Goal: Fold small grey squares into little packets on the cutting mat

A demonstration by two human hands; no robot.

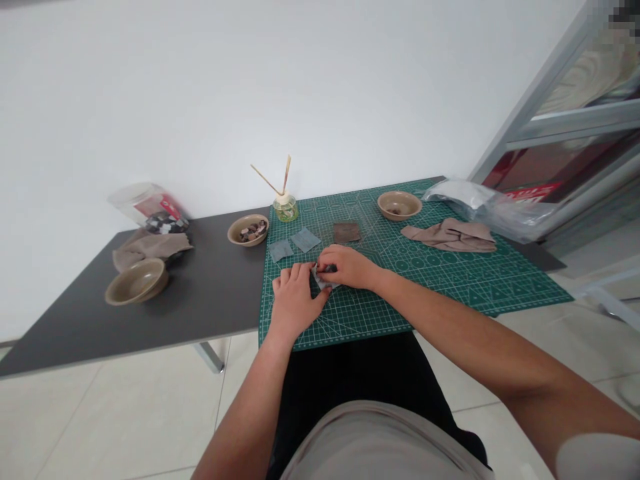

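Observation:
My right hand (pixel 345 265) is closed in a pinch around a small dark piece (pixel 330 269), largely covered by the fingers. Underneath lies a small grey sheet (pixel 320 278), which looks like sandpaper, on the green cutting mat (pixel 425 280). My left hand (pixel 299 293) rests on the mat with its fingers stretched out, fingertips and thumb at the sheet's left and near edges. Just beyond the hands are two blue-grey squares (pixel 305 239) and one brown square sheet (pixel 347 232).
Left of the mat stands a bowl of small dark and pale pieces (pixel 253 231). Another bowl (pixel 399 205), a brown cloth (pixel 453 237) and a clear plastic bag (pixel 490 203) are at right. Farther left are a bowl (pixel 137 283), a cloth (pixel 150 248), a jar (pixel 150 205). A reed diffuser (pixel 285 207) stands behind.

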